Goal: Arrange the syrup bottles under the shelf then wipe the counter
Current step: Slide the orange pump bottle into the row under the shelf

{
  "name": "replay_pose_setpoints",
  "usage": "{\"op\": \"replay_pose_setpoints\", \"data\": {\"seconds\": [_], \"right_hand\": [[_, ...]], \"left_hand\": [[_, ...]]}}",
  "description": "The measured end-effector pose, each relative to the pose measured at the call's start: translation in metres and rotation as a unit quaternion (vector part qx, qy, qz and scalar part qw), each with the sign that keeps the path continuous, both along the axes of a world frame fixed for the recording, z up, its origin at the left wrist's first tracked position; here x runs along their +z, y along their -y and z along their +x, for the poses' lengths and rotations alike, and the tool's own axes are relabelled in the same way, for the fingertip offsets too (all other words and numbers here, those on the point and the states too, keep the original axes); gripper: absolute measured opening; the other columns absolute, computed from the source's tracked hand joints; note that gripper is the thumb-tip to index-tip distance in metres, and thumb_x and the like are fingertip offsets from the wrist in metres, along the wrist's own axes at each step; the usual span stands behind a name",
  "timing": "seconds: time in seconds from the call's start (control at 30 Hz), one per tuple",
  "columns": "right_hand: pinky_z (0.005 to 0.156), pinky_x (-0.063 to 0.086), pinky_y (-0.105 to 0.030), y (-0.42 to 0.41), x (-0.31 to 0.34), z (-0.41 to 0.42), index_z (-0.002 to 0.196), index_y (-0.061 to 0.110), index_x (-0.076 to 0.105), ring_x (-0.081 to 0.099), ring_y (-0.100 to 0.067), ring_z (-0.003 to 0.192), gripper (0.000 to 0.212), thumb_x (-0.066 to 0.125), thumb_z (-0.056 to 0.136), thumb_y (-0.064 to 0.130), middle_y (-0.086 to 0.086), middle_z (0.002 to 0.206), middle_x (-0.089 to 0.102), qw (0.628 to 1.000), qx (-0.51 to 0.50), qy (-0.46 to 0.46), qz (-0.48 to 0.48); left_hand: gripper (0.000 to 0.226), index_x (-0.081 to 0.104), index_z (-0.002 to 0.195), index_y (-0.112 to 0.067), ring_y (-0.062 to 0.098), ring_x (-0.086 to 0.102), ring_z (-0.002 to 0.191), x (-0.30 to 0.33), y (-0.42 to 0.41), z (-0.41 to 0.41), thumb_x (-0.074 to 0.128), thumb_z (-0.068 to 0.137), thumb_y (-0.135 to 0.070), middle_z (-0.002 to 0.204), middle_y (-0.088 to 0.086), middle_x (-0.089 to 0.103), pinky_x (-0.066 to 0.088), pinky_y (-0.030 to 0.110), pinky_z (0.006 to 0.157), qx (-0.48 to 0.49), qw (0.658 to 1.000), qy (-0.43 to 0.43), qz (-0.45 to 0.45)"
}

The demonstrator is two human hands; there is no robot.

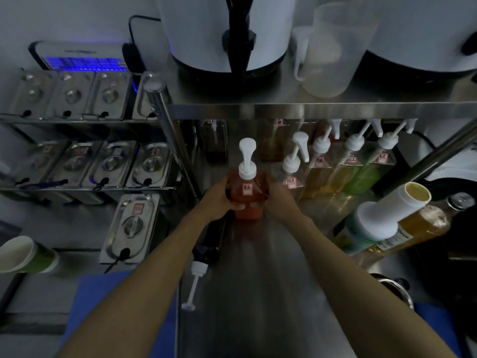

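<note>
at centre frame, on the steel table (258, 293): one red syrup bottle (247, 200) with white pump top, upright, labelled, standing just in front of the shelf (309, 109) edge. left hand (219, 200) curled round its left side, right hand (280, 200) curled round its right side; both hands hold the bottle, forearms running in from the bottom of the frame.

right of centre, under the shelf: row of pump bottles (346, 171), clear, amber, yellow and green contents, labelled, standing close together; two darker bottles further back in shadow.

lower centre, left of the arms: dark pump bottle (206, 246) lying on its side, pump pointing toward the bottom of the frame.

right of frame: white-capped container (382, 215), and an amber bottle (423, 223) just behind it.

top of frame, on the shelf: white dispenser (227, 32), translucent measuring jug (327, 50).

left of frame: racks of lidded steel containers (85, 164); one more lidded steel pan (131, 226) on the table below them; green paper cup (28, 254) at lower left; blue cloth (116, 306) under the left forearm.
</note>
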State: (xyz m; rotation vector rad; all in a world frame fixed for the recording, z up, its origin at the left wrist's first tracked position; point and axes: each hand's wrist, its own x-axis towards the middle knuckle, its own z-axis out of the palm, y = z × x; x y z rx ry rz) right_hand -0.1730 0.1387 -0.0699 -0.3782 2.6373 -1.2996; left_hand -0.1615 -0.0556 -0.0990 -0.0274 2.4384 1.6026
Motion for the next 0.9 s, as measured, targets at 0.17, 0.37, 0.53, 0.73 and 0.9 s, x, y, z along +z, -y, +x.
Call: {"op": "replay_pose_setpoints", "data": {"seconds": [0.17, 0.37, 0.53, 0.73, 0.9], "right_hand": [[0.099, 0.047, -0.040, 0.010, -0.002, -0.008, 0.130, 0.005, 0.048, 0.058, -0.026, 0.116, 0.069, 0.078, 0.069, -0.002, -0.009, 0.124, 0.064, 0.999, -0.049, -0.017, 0.016], [0.088, 0.044, -0.023, 0.018, -0.009, -0.008, 0.124, 0.004, 0.052, 0.059, -0.029, 0.110, 0.053, 0.074, 0.076, -0.001, -0.014, 0.118, 0.062, 0.991, -0.092, -0.038, 0.094], [0.081, 0.051, -0.038, 0.020, -0.014, -0.003, 0.117, 0.000, 0.052, 0.063, -0.036, 0.098, 0.039, 0.067, 0.081, -0.001, -0.019, 0.105, 0.064, 0.981, -0.125, -0.050, 0.140], [0.075, 0.054, -0.052, 0.019, -0.012, 0.006, 0.131, 0.008, 0.038, 0.064, -0.046, 0.088, 0.040, 0.053, 0.094, 0.009, -0.023, 0.102, 0.065, 0.971, -0.129, -0.090, 0.180], [0.059, 0.053, -0.046, 0.002, -0.014, 0.033, 0.118, 0.009, 0.050, 0.065, -0.044, 0.068, 0.033, 0.056, 0.096, 0.032, -0.016, 0.083, 0.069, 0.963, -0.170, -0.146, 0.151]], "left_hand": [[0.101, 0.034, 0.147, -0.028, -0.022, 0.055, 0.099, 0.002, 0.002, -0.022, 0.086, 0.064, -0.002, 0.112, -0.027, 0.059, 0.042, -0.002, 0.075, -0.026, 1.000, 0.005, 0.002], [0.101, 0.034, 0.146, -0.030, 0.018, 0.056, 0.124, -0.006, -0.001, -0.032, 0.087, 0.064, -0.003, 0.133, -0.002, 0.060, 0.045, 0.040, 0.106, -0.023, 1.000, 0.018, 0.004], [0.106, 0.030, 0.150, -0.027, 0.016, 0.053, 0.126, -0.014, -0.004, -0.034, 0.089, 0.063, -0.008, 0.138, -0.002, 0.057, 0.044, 0.044, 0.108, -0.023, 0.999, 0.024, -0.012], [0.109, 0.026, 0.151, -0.030, 0.020, 0.056, 0.125, -0.012, -0.003, -0.037, 0.088, 0.065, -0.009, 0.136, 0.000, 0.059, 0.044, 0.048, 0.108, -0.032, 0.999, 0.032, -0.028], [0.107, 0.023, 0.153, -0.029, 0.020, 0.053, 0.128, -0.012, -0.006, -0.035, 0.087, 0.069, -0.013, 0.139, 0.000, 0.057, 0.041, 0.047, 0.110, -0.034, 0.998, 0.016, -0.044]]}}
